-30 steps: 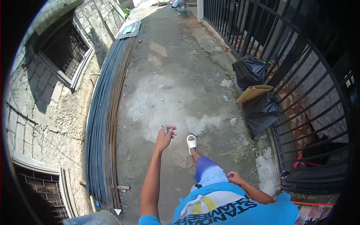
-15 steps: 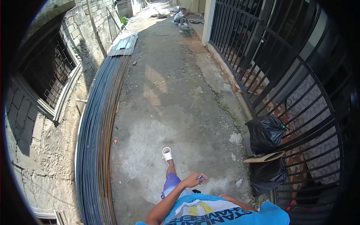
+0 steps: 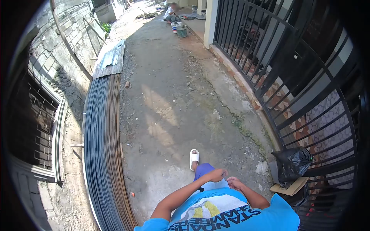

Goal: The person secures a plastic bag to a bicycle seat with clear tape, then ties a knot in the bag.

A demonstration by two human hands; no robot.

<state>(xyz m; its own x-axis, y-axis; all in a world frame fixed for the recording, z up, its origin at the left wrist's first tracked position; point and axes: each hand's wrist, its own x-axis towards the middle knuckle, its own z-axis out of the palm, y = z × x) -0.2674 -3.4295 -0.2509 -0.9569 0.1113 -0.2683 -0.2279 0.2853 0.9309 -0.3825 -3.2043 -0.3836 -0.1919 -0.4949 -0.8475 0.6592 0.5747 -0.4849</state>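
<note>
My left hand [image 3: 216, 175] is in front of my waist, its fingers curled together around something too small to make out. Close beside it, my right hand [image 3: 234, 183] has bent fingers pinched toward the left hand's fingertips. A narrow gap seems to separate the two hands. Both are just above the hem of my blue printed shirt [image 3: 216, 210] and over my purple shorts [image 3: 204, 170]. One white slipper [image 3: 194, 158] shows on a foot stepping forward.
Long bundled metal rods [image 3: 101, 142] line the left wall, with corrugated sheets [image 3: 110, 59] on their far end. A black barred gate [image 3: 266, 50] runs along the right, near a black bag [image 3: 291, 163] and cardboard [image 3: 293, 186]. Ahead, a person [image 3: 170, 13] crouches near buckets [image 3: 182, 31].
I have moved forward along the path, and the buckets look nearer. My right hand has come up beside the left, which earlier showed a small dark, slim object at its fingers.
</note>
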